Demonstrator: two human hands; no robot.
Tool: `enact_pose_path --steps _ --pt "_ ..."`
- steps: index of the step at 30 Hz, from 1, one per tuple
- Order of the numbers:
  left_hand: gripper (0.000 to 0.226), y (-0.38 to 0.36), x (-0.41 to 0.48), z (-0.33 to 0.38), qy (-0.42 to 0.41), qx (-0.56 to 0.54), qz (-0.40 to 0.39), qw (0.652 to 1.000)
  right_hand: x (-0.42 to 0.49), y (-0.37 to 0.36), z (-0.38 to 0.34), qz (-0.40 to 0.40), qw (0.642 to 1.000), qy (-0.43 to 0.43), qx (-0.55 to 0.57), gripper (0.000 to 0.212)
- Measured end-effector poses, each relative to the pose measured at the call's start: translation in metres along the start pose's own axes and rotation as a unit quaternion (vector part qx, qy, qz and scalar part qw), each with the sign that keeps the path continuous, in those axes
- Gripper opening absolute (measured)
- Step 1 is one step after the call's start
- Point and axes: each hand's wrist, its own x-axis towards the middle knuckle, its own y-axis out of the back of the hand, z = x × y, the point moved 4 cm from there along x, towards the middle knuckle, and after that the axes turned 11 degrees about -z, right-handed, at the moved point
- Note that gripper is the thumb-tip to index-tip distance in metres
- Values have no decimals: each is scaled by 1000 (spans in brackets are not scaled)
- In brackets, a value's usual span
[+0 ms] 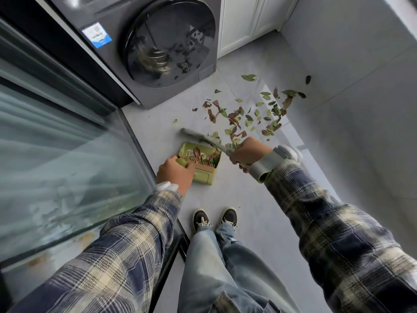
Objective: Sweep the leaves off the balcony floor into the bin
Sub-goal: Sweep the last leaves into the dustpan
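Left hand [174, 171] grips dustpan [204, 178], right hand [248, 152] grips brush [196, 135]; leaves [234, 118] lie just beyond

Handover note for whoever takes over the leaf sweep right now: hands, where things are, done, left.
Left hand: grips the handle of the green dustpan, which sits on the floor.
Right hand: grips the brush, its head at the pan's far edge.
Done: a few leaves lie in the pan.
Left: most leaves lie scattered beyond the brush, with strays out toward the wall and near the washing machine. Sweep them in, then empty the pan. The bin is not in view.
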Motion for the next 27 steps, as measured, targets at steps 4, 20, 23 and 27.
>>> enact_pose_path --steps 4,20,23,27 --pt "14 0 -1 1 -3 8 -2 1000 -8 21 -8 9 998 37 59 17" --pt "16 1 0 0 1 3 10 1000 7 -21 8 -12 999 -18 -27 9" --pt "14 0 -1 1 1 3 10 1000 -5 -2 4 -31 999 -9 -9 10" --pt "16 -1 -4 2 1 5 3 1000 -22 13 -6 -27 999 22 -1 6"
